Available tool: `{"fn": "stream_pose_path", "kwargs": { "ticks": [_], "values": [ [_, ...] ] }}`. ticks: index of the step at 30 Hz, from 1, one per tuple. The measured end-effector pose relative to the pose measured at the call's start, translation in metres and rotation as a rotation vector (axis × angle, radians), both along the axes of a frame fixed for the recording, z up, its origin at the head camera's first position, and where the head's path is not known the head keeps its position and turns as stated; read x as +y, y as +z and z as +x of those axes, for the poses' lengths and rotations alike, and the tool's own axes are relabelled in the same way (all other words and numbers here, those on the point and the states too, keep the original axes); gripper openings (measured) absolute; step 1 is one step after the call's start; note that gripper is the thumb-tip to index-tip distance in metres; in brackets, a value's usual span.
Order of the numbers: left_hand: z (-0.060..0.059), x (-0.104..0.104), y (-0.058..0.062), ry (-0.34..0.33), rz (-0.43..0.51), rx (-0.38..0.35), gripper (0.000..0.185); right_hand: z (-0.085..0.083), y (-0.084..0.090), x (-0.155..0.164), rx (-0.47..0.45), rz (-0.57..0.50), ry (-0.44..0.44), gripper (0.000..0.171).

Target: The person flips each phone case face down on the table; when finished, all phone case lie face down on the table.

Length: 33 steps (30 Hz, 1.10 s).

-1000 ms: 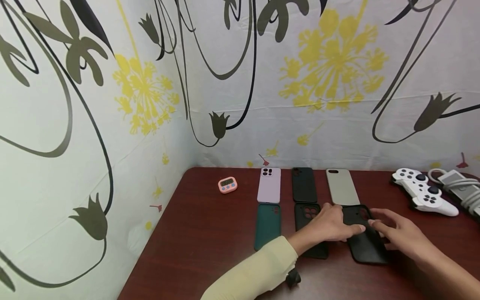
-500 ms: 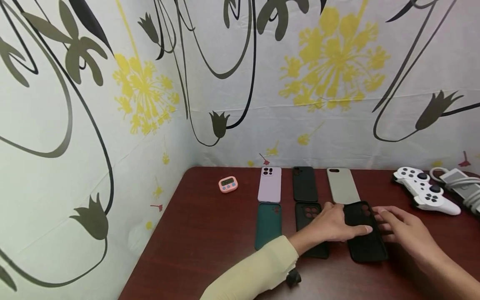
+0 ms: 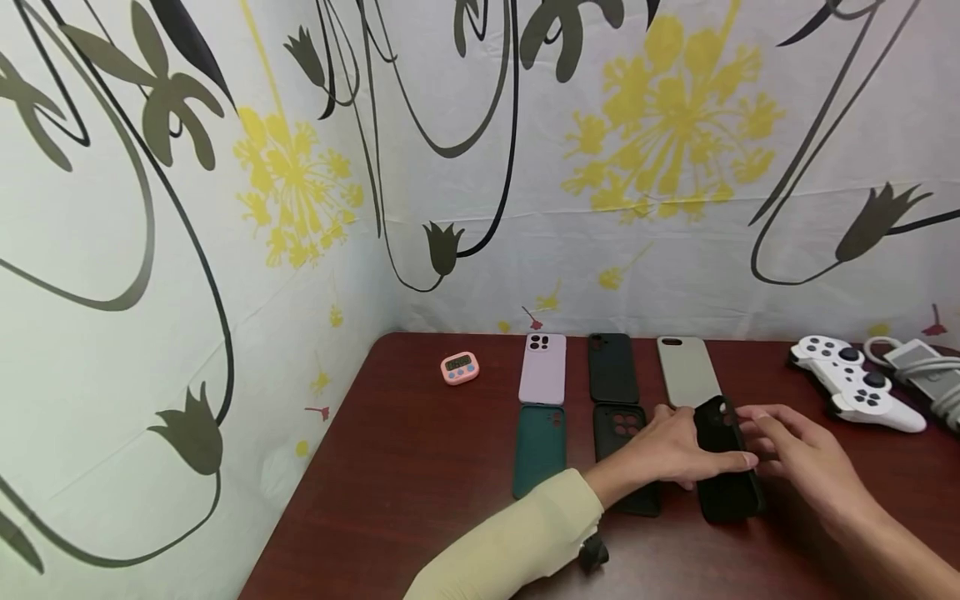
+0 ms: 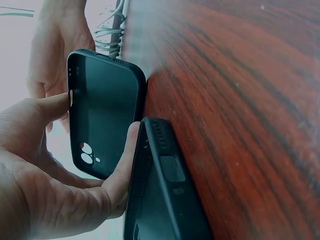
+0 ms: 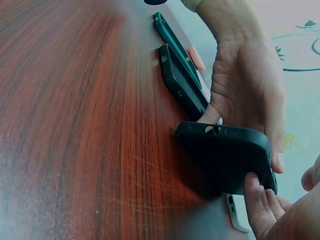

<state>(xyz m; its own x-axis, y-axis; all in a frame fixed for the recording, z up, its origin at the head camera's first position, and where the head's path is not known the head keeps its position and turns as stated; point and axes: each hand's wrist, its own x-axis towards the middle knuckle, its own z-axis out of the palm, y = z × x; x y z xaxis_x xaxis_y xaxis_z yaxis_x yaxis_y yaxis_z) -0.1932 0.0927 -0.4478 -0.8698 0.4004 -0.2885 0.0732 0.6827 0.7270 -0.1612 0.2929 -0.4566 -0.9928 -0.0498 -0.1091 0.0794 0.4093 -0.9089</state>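
A black phone case (image 3: 727, 500) stands tilted on its left long side, hollow inside facing left. My left hand (image 3: 667, 450) holds it, thumb on the raised edge and fingers at the lower one; the left wrist view shows the case's hollow inside (image 4: 107, 105) and camera cutout. Behind it is my right hand (image 3: 810, 458), its fingertips against the case's outer back (image 5: 220, 155) in the right wrist view, thumb apart. Left of these lies another black case (image 3: 637, 500), partly hidden under my left forearm. A teal case (image 3: 538, 450) lies farther left.
A lilac case (image 3: 542, 371), a dark case (image 3: 612, 367) and a pale grey case (image 3: 688, 371) form the back row. At right lie a white game controller (image 3: 858, 383) and a white power adapter (image 3: 918, 358) with cable. A pink timer (image 3: 459, 367) sits at left.
The black case has gone from nearly flat to tilted, its right edge raised and turned leftward. My left thumb has moved right with that edge; my right fingers have moved in behind the case.
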Motion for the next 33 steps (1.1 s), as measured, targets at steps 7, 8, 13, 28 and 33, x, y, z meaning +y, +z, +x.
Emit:
{"fn": "stream_pose_path", "kwargs": {
  "ticks": [7, 8, 13, 28, 33],
  "values": [
    [-0.003, -0.008, 0.005, -0.063, 0.052, -0.022, 0.057, 0.000, -0.001, -0.008, -0.017, 0.012, -0.042, 0.050],
    [-0.004, -0.010, 0.006, -0.086, 0.066, -0.016, 0.053, 0.000, -0.001, -0.010, -0.022, 0.008, -0.049, 0.051],
    [-0.007, -0.016, 0.010, -0.140, 0.117, 0.002, 0.038, 0.001, -0.003, -0.016, -0.043, -0.019, -0.059, 0.053],
    [0.000, -0.036, 0.013, -0.055, 0.131, -0.027, 0.063, 0.001, -0.010, -0.035, -0.171, -0.051, 0.000, 0.056],
    [0.000, -0.042, 0.014, -0.012, 0.255, -0.102, 0.063, 0.003, -0.013, -0.038, -0.178, -0.009, 0.034, 0.059]
  ]
}}
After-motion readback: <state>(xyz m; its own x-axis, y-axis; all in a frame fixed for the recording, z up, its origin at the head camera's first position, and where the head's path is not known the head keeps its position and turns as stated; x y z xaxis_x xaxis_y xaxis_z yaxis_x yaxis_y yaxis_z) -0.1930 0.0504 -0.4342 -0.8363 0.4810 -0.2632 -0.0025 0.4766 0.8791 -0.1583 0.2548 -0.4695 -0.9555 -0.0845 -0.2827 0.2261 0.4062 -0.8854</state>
